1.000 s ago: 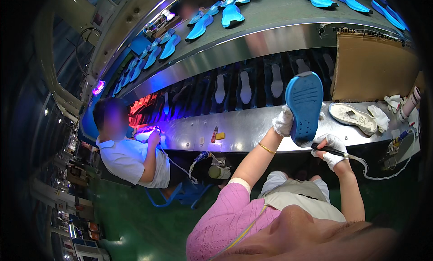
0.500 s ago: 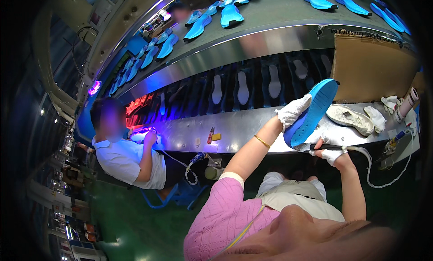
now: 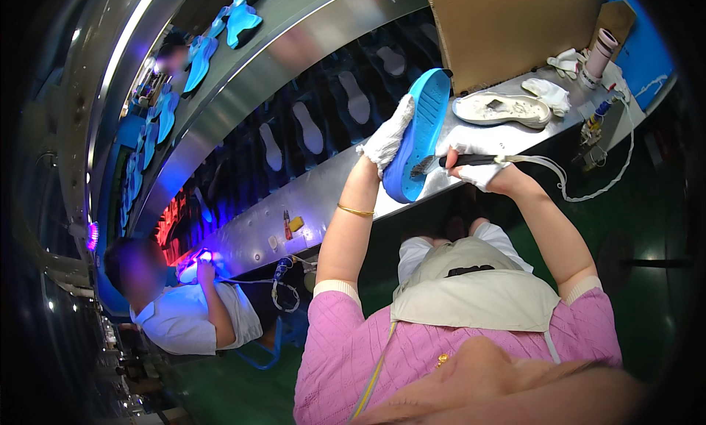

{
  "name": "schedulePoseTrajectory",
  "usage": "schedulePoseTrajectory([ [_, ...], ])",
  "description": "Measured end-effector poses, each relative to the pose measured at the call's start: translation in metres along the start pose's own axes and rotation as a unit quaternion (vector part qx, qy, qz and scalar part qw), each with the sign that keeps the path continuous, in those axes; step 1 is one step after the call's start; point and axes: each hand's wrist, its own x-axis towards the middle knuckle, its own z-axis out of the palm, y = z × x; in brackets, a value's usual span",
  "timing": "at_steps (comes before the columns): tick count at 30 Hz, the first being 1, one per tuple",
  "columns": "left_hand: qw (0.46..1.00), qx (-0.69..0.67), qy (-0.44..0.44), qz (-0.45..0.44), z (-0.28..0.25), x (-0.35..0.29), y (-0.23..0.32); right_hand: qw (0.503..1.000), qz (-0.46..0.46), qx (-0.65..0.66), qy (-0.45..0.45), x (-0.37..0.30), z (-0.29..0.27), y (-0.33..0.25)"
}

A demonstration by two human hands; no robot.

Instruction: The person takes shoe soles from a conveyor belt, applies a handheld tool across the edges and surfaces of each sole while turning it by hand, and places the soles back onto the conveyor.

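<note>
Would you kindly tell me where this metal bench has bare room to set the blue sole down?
Bare metal lies left of the blue sole, between it and the small yellow block. The right end is crowded: white shoe, spare gloves, tape roll, cable.

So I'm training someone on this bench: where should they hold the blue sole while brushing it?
Hold the blue sole by its upper end, from the back, as the gloved left hand does now. The sole stands tilted on edge, so a grip wrapped behind it leaves the inner face open to the brush coming in from the right hand.
</note>
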Motion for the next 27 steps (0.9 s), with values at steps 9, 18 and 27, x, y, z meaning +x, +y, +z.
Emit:
schedulePoseTrajectory([
  [9, 0.995, 0.093, 0.016, 0.024, 0.007, -0.014, 0.006, 1.000, -0.004, -0.013, -0.011, 0.009, -0.015, -0.003],
  [18, 0.915, -0.277, -0.058, 0.289, -0.027, -0.032, 0.002, 0.996, -0.080, 0.037, 0.016, 0.000, -0.025, -0.014],
  [27, 0.877, -0.438, -0.172, 0.095, -0.023, -0.032, -0.091, 0.985, -0.094, 0.088, 0.117, -0.004, 0.000, 0.025],
])
